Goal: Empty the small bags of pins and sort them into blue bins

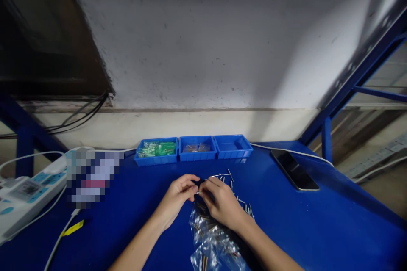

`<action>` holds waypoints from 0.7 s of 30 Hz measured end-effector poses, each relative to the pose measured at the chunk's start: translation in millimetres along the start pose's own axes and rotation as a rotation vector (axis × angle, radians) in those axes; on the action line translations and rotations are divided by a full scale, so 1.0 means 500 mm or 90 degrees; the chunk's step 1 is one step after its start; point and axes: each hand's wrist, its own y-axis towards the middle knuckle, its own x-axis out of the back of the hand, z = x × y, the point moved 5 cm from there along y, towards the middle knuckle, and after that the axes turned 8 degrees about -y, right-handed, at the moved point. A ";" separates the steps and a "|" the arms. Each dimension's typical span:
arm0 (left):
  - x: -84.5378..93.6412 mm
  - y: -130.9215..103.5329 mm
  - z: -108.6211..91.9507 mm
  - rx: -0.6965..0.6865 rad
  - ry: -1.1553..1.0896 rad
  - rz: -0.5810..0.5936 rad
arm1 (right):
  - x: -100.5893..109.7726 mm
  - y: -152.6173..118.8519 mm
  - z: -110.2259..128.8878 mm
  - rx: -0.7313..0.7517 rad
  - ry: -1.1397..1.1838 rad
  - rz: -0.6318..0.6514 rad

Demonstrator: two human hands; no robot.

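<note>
My left hand point(182, 192) and my right hand point(219, 199) meet in the middle of the blue table point(152, 228). The fingers of both are pinched together at the tips. Something small, pale and dark shows between them, but its kind is too small to make out. Below my right hand lies a crumpled clear plastic bag point(208, 243) with thin brass-coloured pieces in it, partly covered by the hand and forearm. Several short silver metal rods point(230, 175) are scattered behind and to the right of my right hand.
Three blue bins stand along the back: one with green bagged items point(165, 148), one with brownish bagged pieces point(197, 147), and an empty one point(232, 144). A phone point(294, 170) lies at right. A white power strip point(38, 190), cables and a yellow tag point(73, 228) are at left.
</note>
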 end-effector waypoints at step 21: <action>-0.009 -0.009 -0.018 -0.226 0.432 -0.102 | 0.014 0.003 -0.015 -0.058 0.032 -0.046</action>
